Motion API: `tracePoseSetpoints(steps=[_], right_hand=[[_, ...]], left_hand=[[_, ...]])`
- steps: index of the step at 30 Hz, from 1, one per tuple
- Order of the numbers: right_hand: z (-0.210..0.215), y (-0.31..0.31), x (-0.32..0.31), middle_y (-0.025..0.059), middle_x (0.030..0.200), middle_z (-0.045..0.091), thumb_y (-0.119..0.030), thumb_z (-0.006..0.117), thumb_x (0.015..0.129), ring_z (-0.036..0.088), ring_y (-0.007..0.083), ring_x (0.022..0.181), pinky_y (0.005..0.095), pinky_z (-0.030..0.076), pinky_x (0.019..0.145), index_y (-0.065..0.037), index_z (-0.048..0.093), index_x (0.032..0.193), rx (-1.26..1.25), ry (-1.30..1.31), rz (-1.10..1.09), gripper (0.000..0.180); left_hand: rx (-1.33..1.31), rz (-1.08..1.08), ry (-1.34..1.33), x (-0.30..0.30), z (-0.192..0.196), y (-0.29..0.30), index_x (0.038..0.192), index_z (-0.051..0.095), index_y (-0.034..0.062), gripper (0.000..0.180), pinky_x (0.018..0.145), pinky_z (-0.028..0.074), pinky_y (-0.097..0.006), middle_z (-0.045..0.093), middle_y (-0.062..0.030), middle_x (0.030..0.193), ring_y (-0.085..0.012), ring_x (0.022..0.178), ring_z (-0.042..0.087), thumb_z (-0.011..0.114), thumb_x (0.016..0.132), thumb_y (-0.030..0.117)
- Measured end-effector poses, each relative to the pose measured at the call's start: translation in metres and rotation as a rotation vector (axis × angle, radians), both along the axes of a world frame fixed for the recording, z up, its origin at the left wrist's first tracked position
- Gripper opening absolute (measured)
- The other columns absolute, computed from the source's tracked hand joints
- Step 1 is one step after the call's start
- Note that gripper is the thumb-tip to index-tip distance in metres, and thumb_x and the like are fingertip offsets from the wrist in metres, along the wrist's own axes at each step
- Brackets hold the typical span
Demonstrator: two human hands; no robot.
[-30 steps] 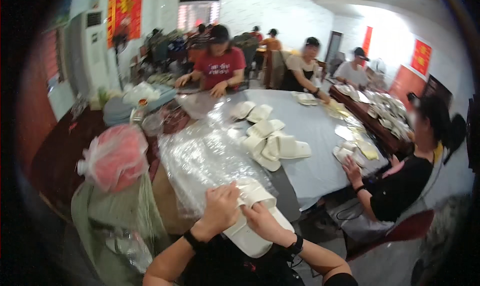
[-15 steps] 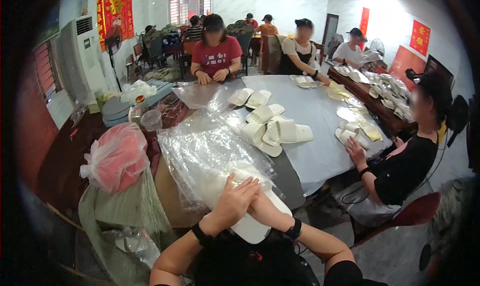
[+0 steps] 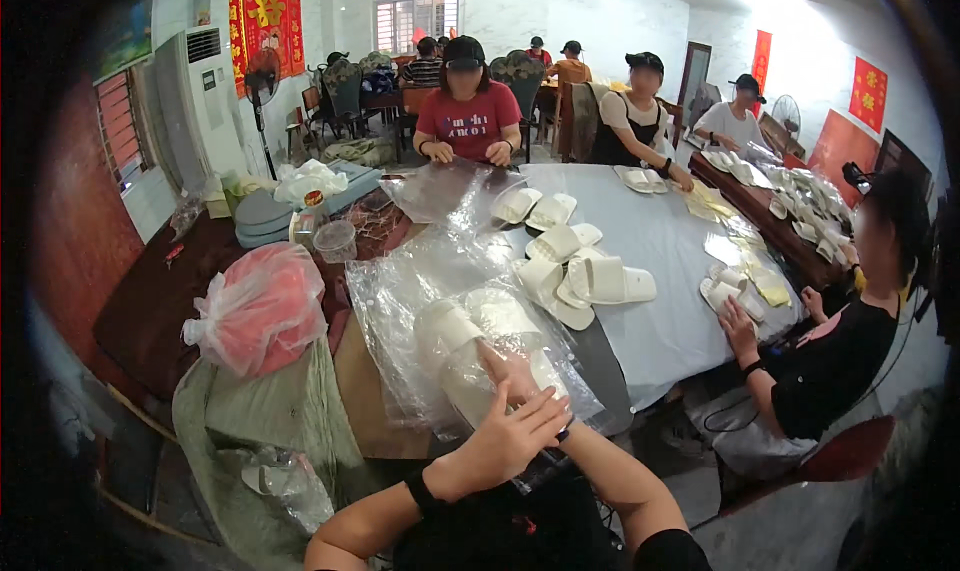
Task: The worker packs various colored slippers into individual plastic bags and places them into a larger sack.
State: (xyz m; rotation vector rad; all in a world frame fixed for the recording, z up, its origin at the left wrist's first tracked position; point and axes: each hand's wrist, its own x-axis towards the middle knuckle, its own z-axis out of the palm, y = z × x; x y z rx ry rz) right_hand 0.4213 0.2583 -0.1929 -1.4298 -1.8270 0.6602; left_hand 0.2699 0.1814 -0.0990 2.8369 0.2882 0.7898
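Note:
A pair of cream slippers (image 3: 452, 328) lies in a clear plastic bag (image 3: 392, 306) on the table in front of me. My right hand (image 3: 512, 373) reaches forward among the slippers under the film, its fingertips hidden there. Across my right wrist lies my left hand (image 3: 515, 433), open, with fingers stretched out to the right over the near end of the slippers. More flat clear bags are spread beneath and beyond. Several bare cream slippers (image 3: 610, 281) are piled just past the bag, on the pale table cover (image 3: 640, 346).
A pink bundle in a white bag (image 3: 262, 306) sits at the left above a green sack (image 3: 265, 411). A clear tub (image 3: 335, 241) stands farther back. Co-workers sit across and at the right; one person's hand (image 3: 740, 321) touches another pair of slippers. A red chair (image 3: 840, 456) is at the right.
The slippers have slid forward, deeper under the film. My right hand has moved forward with them, while my left now crosses its wrist. The whole view has shifted slightly.

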Motion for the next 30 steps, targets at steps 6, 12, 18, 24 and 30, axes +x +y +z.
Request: tracePoseSetpoints(steps=[6,12,18,24,30], right_hand=[[-0.007,0.02,-0.006,0.0145,0.131,0.06,-0.025,0.06,0.097,0.053,0.0398,0.121,0.0564,0.039,0.097,-0.023,0.045,0.151,0.23,-0.42,-0.352,0.056],[0.021,-0.045,-0.001,0.0201,0.158,0.036,-0.033,0.06,0.097,0.036,0.0445,0.143,0.0656,0.034,0.105,-0.018,0.041,0.154,0.35,-0.739,-0.211,0.062],[0.005,-0.089,0.02,0.0162,0.162,0.031,-0.033,0.063,0.096,0.031,0.0475,0.146,0.0714,0.036,0.103,-0.018,0.04,0.154,0.265,-0.59,-0.159,0.064],[0.036,-0.163,0.054,0.0136,0.159,0.036,-0.023,0.073,0.089,0.034,0.0415,0.146,0.066,0.042,0.1,-0.016,0.051,0.146,0.089,-0.608,-0.156,0.061],[0.081,-0.198,0.102,0.0178,0.133,0.062,-0.01,0.069,0.087,0.068,0.0342,0.105,0.0409,0.056,0.086,-0.007,0.062,0.132,-0.156,-0.313,-0.129,0.045]], left_hand=[[0.025,-0.087,0.027,0.003,0.014,0.0,0.148,0.049,0.0071,0.054,0.113,0.021,-0.068,0.04,-0.0164,0.158,-0.0337,0.148,0.036,0.06,0.097,0.021],[-0.269,0.034,-0.226,-0.026,0.009,0.031,0.153,0.045,0.0146,0.066,0.121,0.015,-0.056,0.035,-0.018,0.161,-0.0395,0.152,0.026,0.069,0.093,0.025],[-0.226,0.208,-0.094,-0.026,-0.015,0.055,0.154,0.043,0.0173,0.066,0.118,0.006,-0.069,0.026,-0.0135,0.166,-0.0379,0.156,0.015,0.066,0.095,0.036],[-0.152,0.225,0.327,-0.02,-0.039,0.049,0.154,0.043,0.0275,0.07,0.112,0.003,-0.078,0.022,-0.0118,0.168,-0.0409,0.156,0.007,0.066,0.092,0.051],[-0.059,0.186,0.442,-0.023,-0.036,0.049,0.151,0.046,0.0254,0.07,0.109,0.011,-0.082,0.026,-0.0121,0.166,-0.046,0.154,0.011,0.068,0.09,0.05]])
